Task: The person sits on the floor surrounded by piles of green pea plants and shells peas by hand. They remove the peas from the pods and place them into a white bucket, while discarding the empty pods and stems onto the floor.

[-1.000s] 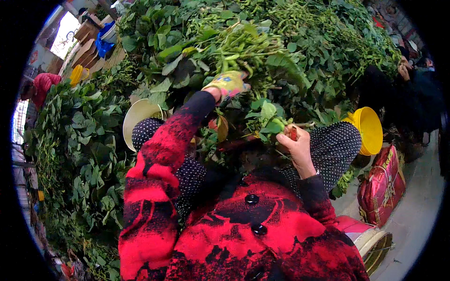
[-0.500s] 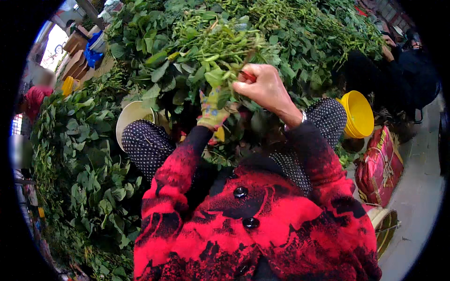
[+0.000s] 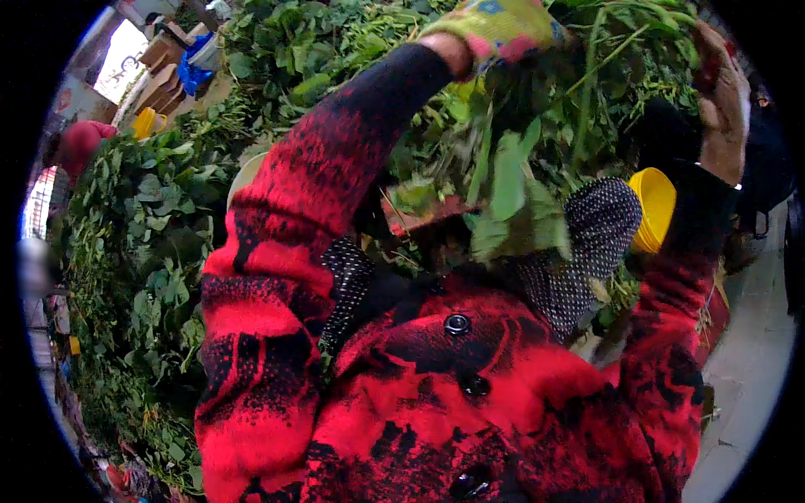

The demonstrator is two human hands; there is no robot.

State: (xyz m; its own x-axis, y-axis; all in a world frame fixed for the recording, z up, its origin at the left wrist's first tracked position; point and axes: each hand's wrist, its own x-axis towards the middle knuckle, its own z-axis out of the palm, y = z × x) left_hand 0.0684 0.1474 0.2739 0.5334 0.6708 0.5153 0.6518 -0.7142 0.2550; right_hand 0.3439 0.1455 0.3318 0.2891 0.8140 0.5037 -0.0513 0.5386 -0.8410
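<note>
Grn plant [image 3: 509, 176], v. leafy, long-stemmed

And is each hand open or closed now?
Left hand: looks closed, holding leafy stems.
Right hand: by the stems; can't tell whether it's gripping.

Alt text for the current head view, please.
A gloved left hand and bare right hand are stretched out on either side of leafy green plants. Heaped greenery lies at left, and a yellow bucket sits beside the right knee.
</note>
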